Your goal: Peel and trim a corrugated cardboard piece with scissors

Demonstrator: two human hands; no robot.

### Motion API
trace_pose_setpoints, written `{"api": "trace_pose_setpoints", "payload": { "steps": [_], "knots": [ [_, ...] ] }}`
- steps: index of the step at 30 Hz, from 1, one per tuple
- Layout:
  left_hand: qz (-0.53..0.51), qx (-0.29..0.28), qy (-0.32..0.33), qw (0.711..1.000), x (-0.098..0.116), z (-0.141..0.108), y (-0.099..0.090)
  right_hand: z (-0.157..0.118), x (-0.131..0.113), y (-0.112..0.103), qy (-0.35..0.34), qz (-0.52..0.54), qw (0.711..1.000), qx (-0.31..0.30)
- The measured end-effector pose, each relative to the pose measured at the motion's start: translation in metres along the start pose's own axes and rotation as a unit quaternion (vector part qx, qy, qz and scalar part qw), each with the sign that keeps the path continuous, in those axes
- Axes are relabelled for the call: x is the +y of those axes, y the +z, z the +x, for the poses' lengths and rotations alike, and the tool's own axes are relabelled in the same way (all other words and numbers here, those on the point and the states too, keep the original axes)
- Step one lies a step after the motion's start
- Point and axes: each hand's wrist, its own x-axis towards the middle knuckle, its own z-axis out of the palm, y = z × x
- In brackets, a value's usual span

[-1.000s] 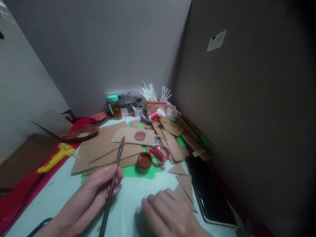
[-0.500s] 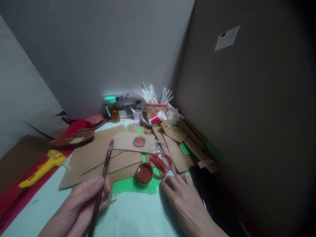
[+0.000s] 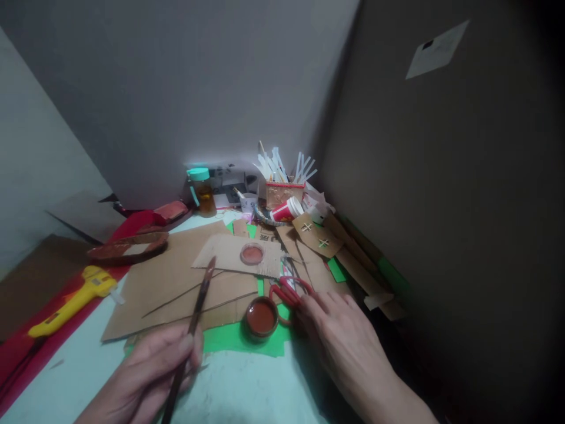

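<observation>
Paintbrush (image 3: 200, 303) first: it slants up over the pale blue table (image 3: 242, 391) from the left hand (image 3: 159, 359), thumb and fingers pinched round the dark handle. Half a second ago its tip lined up with the left end of the pale card (image 3: 227, 250); now it overlaps that end. Apart from it, the right hand (image 3: 342, 330) has moved more: a second ago it was over the near table, then just beside the scissors (image 3: 289, 296), and now its bent fingers meet the red handles of that single pair (the fingertips are hidden, so I cannot tell whether they are closed on them). Between the hands and a little beyond sits one small pot (image 3: 260, 338) of red-brown liquid (image 3: 260, 315). One yellow glue gun (image 3: 73, 303) lies off to the left. Farther on, one round dish (image 3: 252, 263) rests on the card, and one cardboard piece (image 3: 315, 235) bears two crosses (image 3: 306, 227). At the back are one teal-lidded bottle (image 3: 203, 197), one tipped red-and-white cup (image 3: 285, 211) and one box (image 3: 282, 194) of white strips (image 3: 276, 165).
</observation>
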Motion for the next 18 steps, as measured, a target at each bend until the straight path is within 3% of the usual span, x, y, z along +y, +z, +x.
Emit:
{"api": "trace_pose_setpoints", "payload": {
  "steps": [4, 8, 14, 18],
  "knots": [
    [0.039, -0.024, 0.014, 0.999, 0.004, -0.006, 0.01, 0.023, 0.003, 0.016, -0.009, -0.003, 1.0, -0.002],
    [0.03, -0.067, 0.017, 0.997, 0.008, -0.013, 0.017, 0.025, 0.005, 0.026, -0.025, -0.005, 1.0, 0.008],
    [0.076, -0.154, 0.044, 0.984, 0.007, -0.016, 0.017, 0.023, 0.007, 0.027, 0.004, -0.012, 1.0, -0.014],
    [0.089, -0.176, 0.032, 0.98, 0.008, -0.018, 0.016, 0.025, 0.004, 0.025, 0.017, -0.017, 0.999, -0.034]
  ]
}}
